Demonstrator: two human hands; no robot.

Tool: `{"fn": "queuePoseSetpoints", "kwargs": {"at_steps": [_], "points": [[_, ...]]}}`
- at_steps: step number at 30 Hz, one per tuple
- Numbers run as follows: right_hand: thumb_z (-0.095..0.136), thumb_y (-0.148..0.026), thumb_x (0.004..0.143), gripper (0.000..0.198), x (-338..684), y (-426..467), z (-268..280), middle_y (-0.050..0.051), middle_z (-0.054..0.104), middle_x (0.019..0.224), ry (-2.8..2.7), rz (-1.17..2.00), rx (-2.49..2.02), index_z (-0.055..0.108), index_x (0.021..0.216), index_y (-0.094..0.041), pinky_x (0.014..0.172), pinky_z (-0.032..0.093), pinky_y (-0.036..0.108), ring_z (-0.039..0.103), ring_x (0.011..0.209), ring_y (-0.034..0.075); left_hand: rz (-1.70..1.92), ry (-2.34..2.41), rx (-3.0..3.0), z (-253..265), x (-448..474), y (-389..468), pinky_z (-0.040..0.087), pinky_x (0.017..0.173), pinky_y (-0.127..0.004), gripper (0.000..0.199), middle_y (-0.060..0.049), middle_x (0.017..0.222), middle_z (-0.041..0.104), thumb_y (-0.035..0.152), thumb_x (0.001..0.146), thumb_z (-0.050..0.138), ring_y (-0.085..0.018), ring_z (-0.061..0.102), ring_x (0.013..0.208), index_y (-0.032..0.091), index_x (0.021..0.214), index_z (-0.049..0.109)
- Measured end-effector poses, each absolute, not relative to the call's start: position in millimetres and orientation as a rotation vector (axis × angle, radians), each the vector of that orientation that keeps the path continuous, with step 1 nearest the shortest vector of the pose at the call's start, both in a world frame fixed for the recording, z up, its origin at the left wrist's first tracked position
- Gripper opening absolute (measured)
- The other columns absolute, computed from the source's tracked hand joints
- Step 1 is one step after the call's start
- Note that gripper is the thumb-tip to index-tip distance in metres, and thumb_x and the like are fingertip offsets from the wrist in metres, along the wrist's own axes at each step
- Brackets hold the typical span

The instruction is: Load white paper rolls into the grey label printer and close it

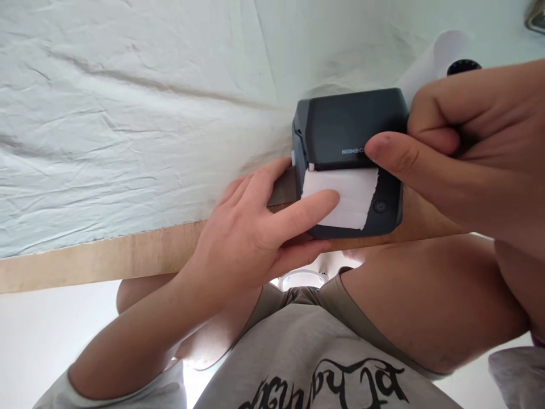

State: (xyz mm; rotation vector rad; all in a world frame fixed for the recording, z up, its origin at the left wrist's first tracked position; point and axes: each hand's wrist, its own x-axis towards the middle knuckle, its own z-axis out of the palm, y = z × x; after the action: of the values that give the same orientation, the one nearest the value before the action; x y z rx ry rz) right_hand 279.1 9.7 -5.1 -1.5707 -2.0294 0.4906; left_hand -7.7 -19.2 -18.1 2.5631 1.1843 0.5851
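Note:
A dark grey label printer point(355, 122) marked "NIIMBO…" sits at the table's front edge, its lid down. From its front slot a white paper piece point(353, 210) with ragged side edges lies over the front face, beside a round power button point(380, 206). My left hand point(255, 227) grips the printer's left front, one finger stretched across the paper and another along the front edge below. My right hand point(460, 130) is closed at the right side, fingers curled and thumb laid on the lid, hiding the last letter. What lies inside the curled fingers is hidden.
Wrinkled pale cloth point(128, 113) covers the table, leaving a bare wooden edge strip point(106, 255) in front. Behind the right hand are a white paper roll or curled sheet point(443, 54) and a black round object point(464, 67). A dark object point(535, 16) stands in the far right corner.

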Motion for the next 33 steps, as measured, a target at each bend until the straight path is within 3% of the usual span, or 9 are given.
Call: {"fn": "queuePoseSetpoints", "kwargs": {"at_steps": [5, 8, 11, 17, 22, 25, 27, 30, 33], "points": [[0.03, -0.082, 0.105, 0.079, 275, 15, 4, 0.004, 0.048, 0.074, -2.086, 0.438, -1.568, 0.047, 0.079, -0.009, 0.072, 0.036, 0.023, 0.049, 0.081, 0.0, 0.592, 1.164, 2.592, -21, -8, -20, 0.061, 0.106, -0.057, 0.04, -0.02, 0.156, 0.059, 0.051, 0.111, 0.063, -0.036, 0.069, 0.136, 0.034, 0.147, 0.055], [0.037, -0.087, 0.1, 0.085, 260, 17, 19, 0.001, 0.034, 0.059, -2.2, 0.417, -1.634, 0.043, 0.072, -0.007, 0.072, 0.03, 0.026, 0.028, 0.065, -0.003, 0.638, 1.153, 2.627, -23, -7, -19, 0.062, 0.105, -0.058, 0.044, -0.021, 0.153, 0.06, 0.05, 0.112, 0.059, -0.038, 0.069, 0.135, 0.034, 0.152, 0.052], [0.025, -0.096, 0.096, 0.095, 250, 19, 29, 0.001, 0.021, 0.051, -2.291, 0.407, -1.743, 0.039, 0.066, -0.007, 0.074, 0.03, 0.029, 0.014, 0.061, -0.002, 0.666, 1.177, 2.641, -25, -6, -19, 0.062, 0.105, -0.056, 0.05, -0.02, 0.149, 0.062, 0.055, 0.114, 0.053, -0.038, 0.07, 0.134, 0.033, 0.158, 0.049], [0.005, -0.107, 0.084, 0.106, 250, 27, 31, 0.003, 0.019, 0.049, -2.367, 0.397, -1.789, 0.037, 0.061, -0.008, 0.07, 0.028, 0.033, 0.014, 0.059, -0.001, 0.678, 1.19, 2.584, -27, -6, -18, 0.061, 0.108, -0.051, 0.074, -0.02, 0.147, 0.066, 0.062, 0.108, 0.062, -0.037, 0.07, 0.133, 0.023, 0.167, 0.042], [0.008, -0.112, 0.078, 0.109, 248, 26, 29, 0.003, 0.017, 0.046, -2.316, 0.484, -1.81, 0.033, 0.059, -0.008, 0.064, 0.029, 0.031, 0.016, 0.053, -0.003, 0.608, 1.286, 2.544, -22, -4, -17, 0.063, 0.108, -0.051, 0.072, -0.013, 0.147, 0.066, 0.049, 0.096, 0.08, -0.035, 0.072, 0.129, 0.034, 0.161, 0.054], [0.003, -0.114, 0.07, 0.111, 247, 24, 30, 0.004, 0.014, 0.046, -2.249, 0.534, -1.911, 0.029, 0.058, -0.007, 0.055, 0.022, 0.029, 0.011, 0.05, -0.005, 0.621, 1.285, 2.519, -20, -4, -17, 0.063, 0.108, -0.05, 0.074, -0.011, 0.145, 0.067, 0.046, 0.093, 0.084, -0.035, 0.073, 0.127, 0.034, 0.16, 0.055], [-0.002, -0.116, 0.062, 0.114, 248, 25, 30, 0.004, 0.023, 0.045, -2.257, 0.615, -2.053, 0.037, 0.055, -0.009, 0.049, 0.019, 0.027, 0.015, 0.047, -0.005, 0.628, 1.285, 2.511, -20, -3, -17, 0.063, 0.109, -0.051, 0.074, -0.01, 0.145, 0.067, 0.045, 0.092, 0.084, -0.035, 0.073, 0.128, 0.034, 0.16, 0.055], [-0.006, -0.116, 0.046, 0.125, 251, 28, 28, 0.005, 0.043, 0.05, -2.217, 0.815, -2.326, 0.057, 0.06, -0.009, 0.045, 0.027, 0.025, 0.032, 0.044, -0.002, 0.635, 1.297, 2.516, -21, -3, -17, 0.064, 0.108, -0.051, 0.073, -0.011, 0.145, 0.068, 0.046, 0.092, 0.082, -0.036, 0.073, 0.128, 0.033, 0.159, 0.055], [-0.004, -0.116, 0.039, 0.127, 255, 32, 22, 0.006, 0.043, 0.05, -2.117, 0.955, -2.434, 0.059, 0.059, -0.007, 0.044, 0.027, 0.026, 0.032, 0.043, 0.0, 0.623, 1.287, 2.529, -20, -3, -16, 0.065, 0.106, -0.052, 0.072, -0.012, 0.145, 0.068, 0.047, 0.093, 0.08, -0.036, 0.073, 0.127, 0.034, 0.159, 0.053]]}}
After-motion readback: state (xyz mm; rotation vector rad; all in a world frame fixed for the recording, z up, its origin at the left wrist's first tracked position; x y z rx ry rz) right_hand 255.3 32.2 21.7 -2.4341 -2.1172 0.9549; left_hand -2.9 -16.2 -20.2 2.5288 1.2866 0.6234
